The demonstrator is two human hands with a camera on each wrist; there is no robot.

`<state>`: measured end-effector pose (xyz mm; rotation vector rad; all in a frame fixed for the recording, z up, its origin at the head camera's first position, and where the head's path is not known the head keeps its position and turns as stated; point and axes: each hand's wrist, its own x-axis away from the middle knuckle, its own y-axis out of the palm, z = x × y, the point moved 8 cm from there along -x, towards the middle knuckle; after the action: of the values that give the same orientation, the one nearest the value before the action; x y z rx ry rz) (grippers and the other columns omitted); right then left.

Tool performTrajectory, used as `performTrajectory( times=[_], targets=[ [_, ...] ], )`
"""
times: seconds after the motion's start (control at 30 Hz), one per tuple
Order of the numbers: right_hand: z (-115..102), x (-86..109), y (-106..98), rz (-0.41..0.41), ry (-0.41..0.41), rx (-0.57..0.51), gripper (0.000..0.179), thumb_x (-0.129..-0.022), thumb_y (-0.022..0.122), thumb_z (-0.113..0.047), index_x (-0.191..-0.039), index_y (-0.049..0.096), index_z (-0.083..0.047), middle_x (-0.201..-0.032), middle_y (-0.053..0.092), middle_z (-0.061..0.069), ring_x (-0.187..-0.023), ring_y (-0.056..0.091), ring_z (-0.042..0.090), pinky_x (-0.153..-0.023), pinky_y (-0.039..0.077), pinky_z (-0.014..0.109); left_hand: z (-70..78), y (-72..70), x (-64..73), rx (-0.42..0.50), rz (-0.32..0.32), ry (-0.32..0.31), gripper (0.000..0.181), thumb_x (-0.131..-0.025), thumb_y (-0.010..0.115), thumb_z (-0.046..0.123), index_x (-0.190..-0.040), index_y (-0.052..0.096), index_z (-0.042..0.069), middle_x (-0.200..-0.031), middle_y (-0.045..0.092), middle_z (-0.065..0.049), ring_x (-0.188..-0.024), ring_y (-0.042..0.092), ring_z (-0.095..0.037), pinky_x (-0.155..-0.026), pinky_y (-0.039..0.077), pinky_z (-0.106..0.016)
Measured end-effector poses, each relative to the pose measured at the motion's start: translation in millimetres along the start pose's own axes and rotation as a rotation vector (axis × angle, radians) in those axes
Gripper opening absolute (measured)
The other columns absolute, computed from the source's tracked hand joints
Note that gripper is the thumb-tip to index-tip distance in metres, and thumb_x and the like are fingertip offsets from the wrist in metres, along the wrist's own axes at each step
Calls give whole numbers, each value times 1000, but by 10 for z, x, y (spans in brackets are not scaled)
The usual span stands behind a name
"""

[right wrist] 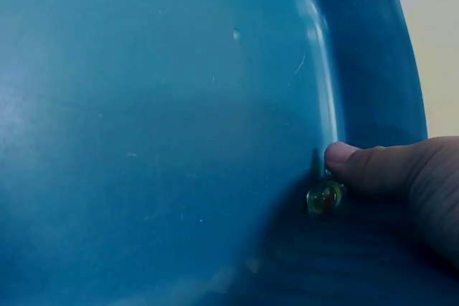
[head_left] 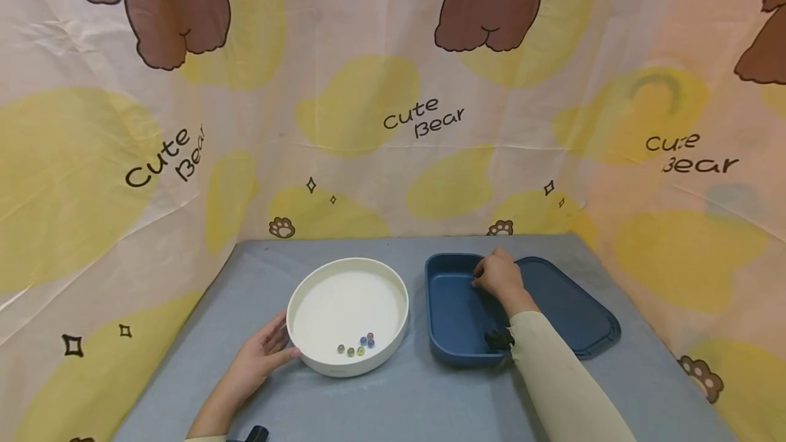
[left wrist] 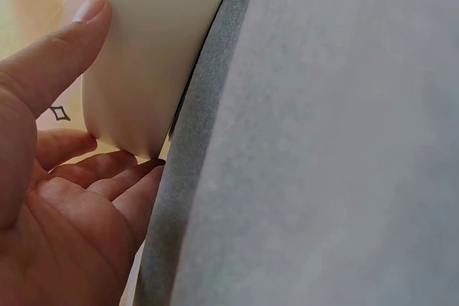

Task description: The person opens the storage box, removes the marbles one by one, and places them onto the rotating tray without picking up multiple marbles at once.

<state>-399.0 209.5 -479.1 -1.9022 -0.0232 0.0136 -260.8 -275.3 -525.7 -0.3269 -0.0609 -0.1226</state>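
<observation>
A round white tray [head_left: 344, 292] stands left of centre, with several small glass marbles [head_left: 360, 351] lying near its front rim. My left hand [head_left: 260, 360] touches the tray's left side. In the left wrist view, the thumb [left wrist: 93, 16] lies along the outer wall and the other fingertips meet it lower down. My right hand [head_left: 500, 280] reaches into the far right part of a dark blue rectangular box [head_left: 451, 299]. Seen from the right wrist, its thumb [right wrist: 366, 166] is at a greenish glass marble [right wrist: 325, 197] beside the box wall; the other fingers are hidden there.
A dark blue lid [head_left: 571, 305] lies to the right of the box, partly behind the right forearm. Grey-blue cloth [head_left: 381, 408] covers the table. A printed curtain [head_left: 368, 176] hangs behind and along the sides.
</observation>
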Motion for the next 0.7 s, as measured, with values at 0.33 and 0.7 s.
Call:
performTrajectory(
  times=[0.33,0.7],
  targets=[
    [45,-4,-9,21,-7,-49,8,-88,83,-20,-92,80,-14,-113,50,15,-105,47,35,-82,50,51,58,-1,-6,-4,-5,24,102,-84,86,25,-163,23,8,-169,23,-16,-153,29,-35,-117,38,-37],
    [24,-26,-207,124,-132,-165,15,-92,78,-20,-102,81,-9,-136,52,28,-131,47,45,-105,47,61,1,2,-5,-12,0,14,103,-83,87,25,-163,24,8,-169,24,-14,-153,29,-34,-116,38,-35]
  ],
)
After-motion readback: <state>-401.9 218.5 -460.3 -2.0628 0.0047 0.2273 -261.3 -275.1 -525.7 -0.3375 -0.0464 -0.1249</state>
